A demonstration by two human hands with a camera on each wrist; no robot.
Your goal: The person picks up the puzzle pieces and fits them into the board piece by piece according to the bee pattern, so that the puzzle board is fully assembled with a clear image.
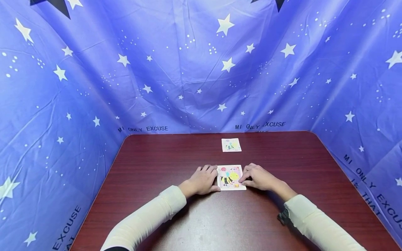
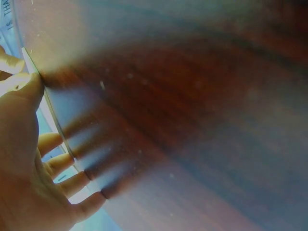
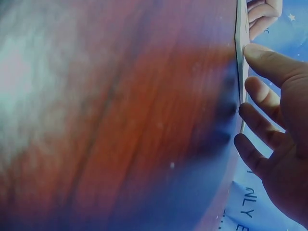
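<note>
A thin square board with a bee picture [image 1: 230,177] lies flat on the dark red table [image 1: 201,223]. Along its left edge rests my left hand [image 1: 205,179], thumb at the near left corner; the left wrist view shows its fingertips lined up at the board's edge [image 2: 54,113]. My right hand [image 1: 258,177] touches the right side of the board, thumb and forefinger on or beside the picture. In the right wrist view, that thumb [image 3: 269,62] meets the board, while the other fingers are loosely bent near its edge.
Farther back on the table lies a smaller square card with a similar bee picture [image 1: 231,145]. Blue cloth with white stars [image 1: 188,69] hangs behind the table and along both sides.
</note>
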